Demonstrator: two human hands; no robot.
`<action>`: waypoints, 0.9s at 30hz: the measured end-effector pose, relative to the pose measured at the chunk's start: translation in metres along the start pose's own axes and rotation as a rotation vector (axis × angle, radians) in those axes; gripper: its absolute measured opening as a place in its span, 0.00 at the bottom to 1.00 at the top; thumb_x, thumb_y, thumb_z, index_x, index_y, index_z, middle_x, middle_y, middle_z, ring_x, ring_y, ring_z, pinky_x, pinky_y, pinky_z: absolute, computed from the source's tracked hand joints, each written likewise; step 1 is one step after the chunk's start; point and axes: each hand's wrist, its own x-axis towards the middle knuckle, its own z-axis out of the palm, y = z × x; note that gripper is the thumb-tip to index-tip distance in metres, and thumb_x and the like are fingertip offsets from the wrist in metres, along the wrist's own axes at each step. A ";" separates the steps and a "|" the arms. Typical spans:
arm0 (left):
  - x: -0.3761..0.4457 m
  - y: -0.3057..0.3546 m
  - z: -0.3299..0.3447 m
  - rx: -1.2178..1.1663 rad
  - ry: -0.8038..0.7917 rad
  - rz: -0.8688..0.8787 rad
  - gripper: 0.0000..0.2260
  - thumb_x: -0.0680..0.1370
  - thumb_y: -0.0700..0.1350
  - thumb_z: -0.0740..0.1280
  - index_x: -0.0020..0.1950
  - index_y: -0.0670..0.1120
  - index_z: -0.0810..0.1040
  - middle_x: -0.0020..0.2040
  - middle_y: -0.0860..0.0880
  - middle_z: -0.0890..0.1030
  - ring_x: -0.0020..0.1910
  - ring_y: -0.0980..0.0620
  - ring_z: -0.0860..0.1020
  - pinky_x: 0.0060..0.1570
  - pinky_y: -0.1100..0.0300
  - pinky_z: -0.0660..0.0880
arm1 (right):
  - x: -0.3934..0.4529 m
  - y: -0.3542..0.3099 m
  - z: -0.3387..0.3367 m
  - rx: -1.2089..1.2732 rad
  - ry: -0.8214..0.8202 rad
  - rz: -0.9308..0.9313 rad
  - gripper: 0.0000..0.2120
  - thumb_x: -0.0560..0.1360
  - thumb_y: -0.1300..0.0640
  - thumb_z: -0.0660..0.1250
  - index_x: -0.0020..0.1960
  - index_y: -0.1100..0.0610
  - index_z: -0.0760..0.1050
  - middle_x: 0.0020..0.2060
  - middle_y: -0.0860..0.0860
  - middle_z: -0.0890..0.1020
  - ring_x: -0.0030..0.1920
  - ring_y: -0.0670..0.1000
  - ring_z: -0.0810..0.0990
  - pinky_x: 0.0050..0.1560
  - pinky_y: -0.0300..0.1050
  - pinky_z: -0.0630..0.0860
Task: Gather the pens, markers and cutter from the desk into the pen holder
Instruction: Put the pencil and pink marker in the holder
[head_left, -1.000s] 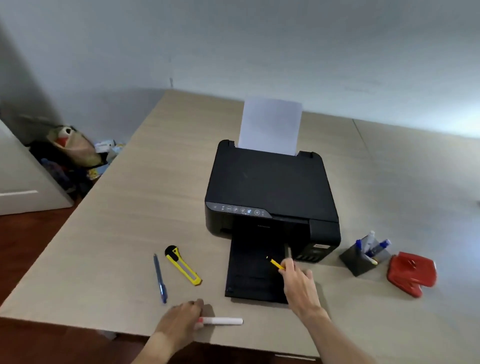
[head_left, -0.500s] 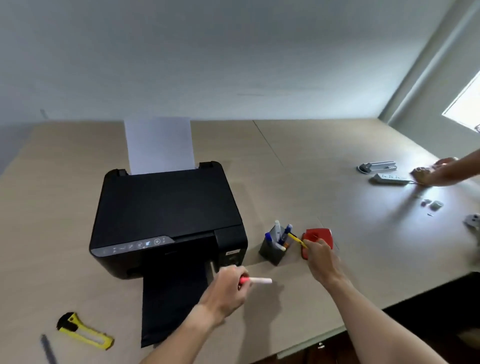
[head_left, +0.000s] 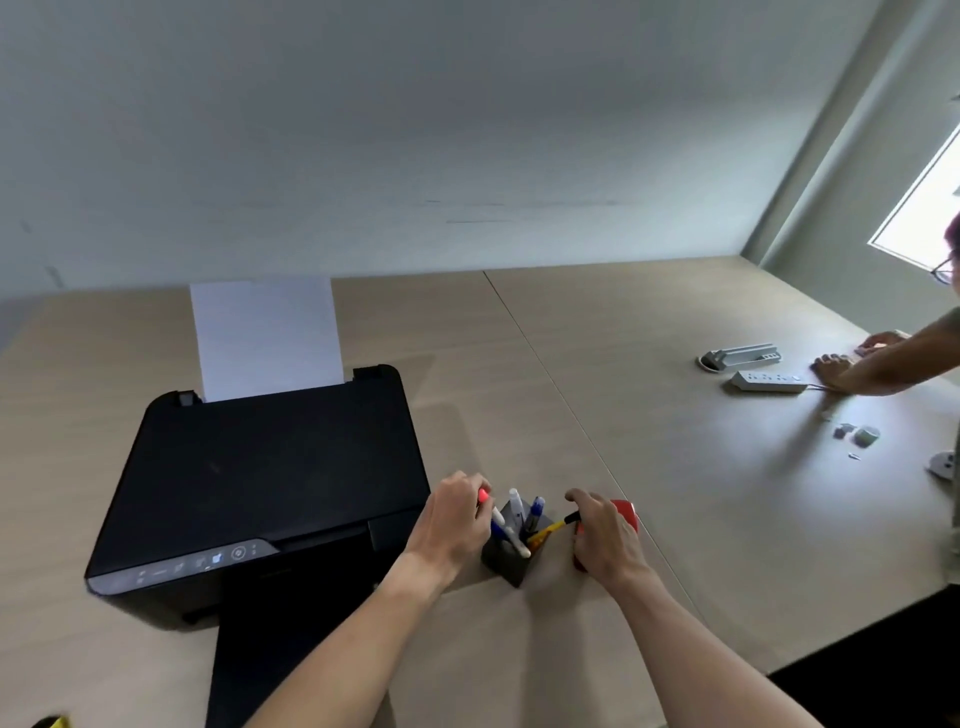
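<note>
Obstructions around the hands were few. Immediately left of the left hand (head_left: 451, 525) stood a black printer (head_left: 265, 488) with a white sheet of paper (head_left: 266, 338) upright in its rear feed; its output tray (head_left: 291, 670) extended under the left forearm. A red object (head_left: 626, 512), type undetermined, lay just behind the right hand (head_left: 605, 540), largely covered by it. Well beyond the right hand, a second person's hands (head_left: 852, 364) rested at a white power strip (head_left: 769, 381), with a grey stand (head_left: 740, 357) and small loose parts (head_left: 857, 434) nearby. The light wooden desk (head_left: 649, 441) was otherwise bare between the hands and that group.

The dark square pen holder (head_left: 511, 558) stood upright on the desk between the two hands, close to both. It contained blue-capped pens (head_left: 534, 512) and a white marker (head_left: 515, 504), all leaning.

The left hand was closed around a white marker with a red cap (head_left: 488, 501), red end upward, the lower end angled down into the holder. The right hand was closed on a yellow pen (head_left: 551, 529), its far end pointing into the holder's opening. Whether either item touched the holder's bottom could not be determined.

A yellow cutter (head_left: 52, 721) showed only as a sliver, far left of the left hand.
</note>
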 end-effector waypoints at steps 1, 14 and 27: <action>0.002 0.001 0.006 0.013 -0.019 -0.010 0.08 0.80 0.44 0.62 0.49 0.43 0.79 0.45 0.45 0.79 0.43 0.48 0.77 0.42 0.57 0.76 | -0.001 0.005 -0.001 0.000 0.009 0.016 0.24 0.69 0.70 0.58 0.61 0.52 0.72 0.55 0.52 0.80 0.53 0.57 0.80 0.48 0.50 0.77; 0.004 -0.005 0.043 -0.039 -0.118 -0.059 0.08 0.79 0.40 0.65 0.58 0.43 0.78 0.48 0.44 0.80 0.46 0.49 0.79 0.44 0.58 0.77 | -0.008 0.028 0.002 0.241 0.079 0.079 0.18 0.72 0.63 0.65 0.61 0.56 0.72 0.51 0.53 0.81 0.52 0.55 0.79 0.48 0.44 0.73; -0.133 -0.108 -0.011 -0.092 -0.238 -0.212 0.09 0.79 0.49 0.60 0.45 0.50 0.78 0.36 0.51 0.82 0.34 0.53 0.79 0.33 0.58 0.75 | -0.034 -0.029 0.069 0.523 0.157 0.635 0.06 0.72 0.62 0.59 0.46 0.60 0.74 0.41 0.61 0.76 0.41 0.60 0.71 0.45 0.50 0.69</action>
